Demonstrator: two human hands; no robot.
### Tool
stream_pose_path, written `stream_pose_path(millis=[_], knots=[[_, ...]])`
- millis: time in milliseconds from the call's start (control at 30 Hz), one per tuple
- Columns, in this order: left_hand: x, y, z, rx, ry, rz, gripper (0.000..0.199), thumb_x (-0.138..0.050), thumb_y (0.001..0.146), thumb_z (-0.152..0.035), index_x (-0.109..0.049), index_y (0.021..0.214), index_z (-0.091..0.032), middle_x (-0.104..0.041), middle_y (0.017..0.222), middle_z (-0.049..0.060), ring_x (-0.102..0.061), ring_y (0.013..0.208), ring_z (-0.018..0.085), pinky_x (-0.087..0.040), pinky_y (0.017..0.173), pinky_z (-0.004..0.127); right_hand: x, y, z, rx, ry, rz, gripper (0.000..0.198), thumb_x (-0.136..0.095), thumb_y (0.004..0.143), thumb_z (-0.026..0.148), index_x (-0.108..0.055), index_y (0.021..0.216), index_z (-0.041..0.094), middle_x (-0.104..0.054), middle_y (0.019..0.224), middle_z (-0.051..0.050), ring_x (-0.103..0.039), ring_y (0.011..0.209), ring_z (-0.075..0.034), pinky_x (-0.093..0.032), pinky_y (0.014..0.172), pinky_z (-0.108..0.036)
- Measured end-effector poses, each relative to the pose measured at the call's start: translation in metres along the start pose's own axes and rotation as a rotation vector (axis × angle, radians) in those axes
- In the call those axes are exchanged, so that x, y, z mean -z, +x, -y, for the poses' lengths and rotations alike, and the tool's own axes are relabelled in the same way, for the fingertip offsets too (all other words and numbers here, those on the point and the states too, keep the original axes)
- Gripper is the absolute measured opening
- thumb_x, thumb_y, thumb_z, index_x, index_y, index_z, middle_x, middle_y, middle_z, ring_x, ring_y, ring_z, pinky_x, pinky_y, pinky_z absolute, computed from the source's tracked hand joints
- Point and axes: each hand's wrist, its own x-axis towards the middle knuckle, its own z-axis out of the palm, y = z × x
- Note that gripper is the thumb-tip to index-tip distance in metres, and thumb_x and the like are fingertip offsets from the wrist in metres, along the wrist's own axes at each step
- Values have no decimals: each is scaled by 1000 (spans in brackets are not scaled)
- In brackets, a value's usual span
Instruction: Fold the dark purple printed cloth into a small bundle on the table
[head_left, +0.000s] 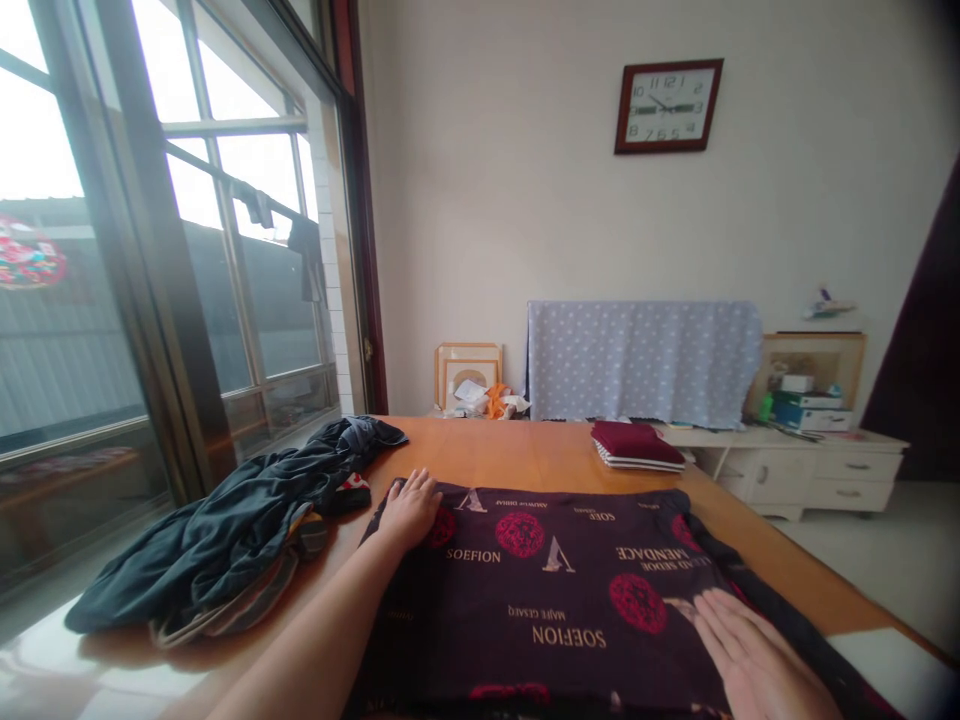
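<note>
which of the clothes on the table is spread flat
The printed garment, with the left hand and right hand on it; the dark pile lies rumpled, the maroon stack folded.

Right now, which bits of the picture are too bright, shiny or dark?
In the head view, the sky through the window is washed out white; in the head view, the table glares at the lower left; the head view's top right corner is dark, but the biggest letters on the dark cloth are readable.

Dark purple garment (465,595) with red-and-gold print, flat on the orange-brown wooden table (495,453)
</note>
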Motion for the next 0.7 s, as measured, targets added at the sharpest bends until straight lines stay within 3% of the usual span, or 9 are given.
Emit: stream_pose_path(millis=[133, 233, 300, 467, 700], knots=[[-8, 6, 0, 35, -29, 108, 62, -28, 97, -62, -49, 145, -29, -36, 162, 8, -26, 151, 30, -16, 118, 62, -7, -3, 2, 2, -25, -13, 37, -78, 57, 30, -72, 93, 21, -68, 117, -11, -62, 124, -31, -51, 105, -36], [-8, 12, -4, 56, -4, 97, 62, -29, 95, -65, -61, 131, -26, -52, 150, 14, -38, 143, 36, -12, 115, 70, -13, -7, 5, -2, -52, -18, 38, -81, 57, 30, -72, 93, 21, -69, 114, -10, -62, 122, -31, -52, 104, -36], [-6, 16, -12, 24, 3, 67, 59, -28, 97, -61, -64, 125, -24, -56, 145, 16, -42, 140, 35, -8, 117, 67, -15, -9, 8, -4, -47, -23, 38, -81, 57, 30, -72, 93, 21, -70, 113, -10, -63, 122, -31, -53, 103, -36], [-13, 23, -31, -106, -19, 90, 54, -28, 100, -53, -51, 143, -32, -38, 161, 3, -24, 152, 23, -12, 123, 47, -17, -12, 14, -50, -29, -16, 43, -85, 54, 29, -73, 94, 20, -69, 118, -11, -61, 125, -31, -52, 104, -35], [-24, 33, -34, -36, -15, 220, 74, -22, 94, -70, -42, 152, -29, -30, 164, 9, -21, 152, 34, -19, 117, 65, -23, -20, 19, -21, -38, -6, 42, -87, 57, 35, -73, 94, 20, -70, 119, -10, -58, 129, -33, -45, 112, -40]])
